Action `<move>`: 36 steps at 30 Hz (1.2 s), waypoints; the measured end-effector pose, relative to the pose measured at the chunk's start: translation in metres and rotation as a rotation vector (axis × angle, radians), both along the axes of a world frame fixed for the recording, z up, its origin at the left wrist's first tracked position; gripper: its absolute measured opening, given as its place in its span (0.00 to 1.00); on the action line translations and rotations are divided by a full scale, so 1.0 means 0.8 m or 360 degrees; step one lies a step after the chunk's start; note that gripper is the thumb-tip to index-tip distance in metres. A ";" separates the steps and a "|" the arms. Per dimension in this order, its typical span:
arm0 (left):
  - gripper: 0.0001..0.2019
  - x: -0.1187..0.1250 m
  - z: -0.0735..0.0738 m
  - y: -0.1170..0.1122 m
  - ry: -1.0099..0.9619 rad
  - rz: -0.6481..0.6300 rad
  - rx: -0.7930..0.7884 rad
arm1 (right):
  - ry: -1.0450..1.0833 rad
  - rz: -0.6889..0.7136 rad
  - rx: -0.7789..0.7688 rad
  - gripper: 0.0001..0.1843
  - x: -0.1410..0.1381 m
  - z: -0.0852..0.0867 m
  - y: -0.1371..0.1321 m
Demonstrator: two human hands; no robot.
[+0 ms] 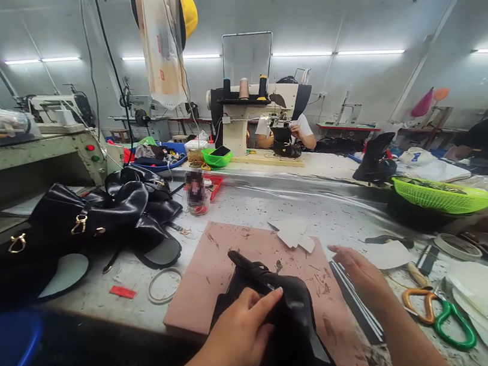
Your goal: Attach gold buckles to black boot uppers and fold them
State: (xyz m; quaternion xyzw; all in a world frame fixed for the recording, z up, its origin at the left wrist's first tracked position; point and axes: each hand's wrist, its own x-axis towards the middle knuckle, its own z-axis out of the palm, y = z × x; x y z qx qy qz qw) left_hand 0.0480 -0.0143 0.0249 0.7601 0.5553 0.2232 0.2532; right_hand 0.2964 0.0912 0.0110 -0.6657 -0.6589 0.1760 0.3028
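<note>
Though central, black piece (296, 320) partly hidden.

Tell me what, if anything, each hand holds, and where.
The left hand holds the black leather piece at its upper left part, as pictured. The right hand is at the white strips; whether it grips any cannot be told.

One pink board (197, 285) — three thread spools (244, 90)

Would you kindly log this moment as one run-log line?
left hand: on black leather piece | right hand: at white strips, contact unclear | pink board: beneath piece | buckled black uppers: piled left
</note>
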 end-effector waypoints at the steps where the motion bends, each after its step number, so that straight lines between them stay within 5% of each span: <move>1: 0.25 -0.001 0.001 -0.001 -0.0131 0.0066 0.0024 | 0.0151 0.0196 0.0106 0.26 -0.015 0.012 -0.014; 4: 0.18 -0.002 0.007 -0.001 -0.0545 0.0190 0.0181 | 0.0332 0.0662 0.0342 0.18 -0.059 0.043 -0.057; 7: 0.11 -0.001 0.014 0.000 -0.0924 0.0129 0.0154 | 0.0360 0.0859 0.0499 0.09 -0.089 0.060 -0.090; 13: 0.07 0.003 0.016 -0.006 -0.1151 0.0061 -0.0024 | 0.0270 0.0858 0.0696 0.04 -0.109 0.064 -0.111; 22: 0.06 0.001 0.013 -0.016 -0.0922 0.0098 0.0401 | -0.0300 0.0763 0.1294 0.09 -0.132 0.073 -0.129; 26: 0.05 0.003 0.012 -0.019 -0.1161 0.0154 0.0274 | -0.0184 0.0748 0.1417 0.08 -0.136 0.069 -0.130; 28: 0.03 0.005 0.013 -0.019 -0.1386 0.0174 0.0096 | 0.0124 0.0789 0.1259 0.09 -0.133 0.064 -0.126; 31: 0.05 0.006 0.016 -0.016 -0.1754 0.0244 -0.0289 | 0.0947 0.0683 0.0697 0.06 -0.120 0.060 -0.120; 34: 0.10 -0.001 0.020 -0.007 -0.2133 0.0539 -0.0630 | 0.1868 0.0540 0.0213 0.07 -0.095 0.062 -0.117; 36: 0.10 -0.012 0.021 0.001 -0.2284 0.0745 -0.0700 | 0.2149 0.0483 0.0083 0.10 -0.069 0.062 -0.120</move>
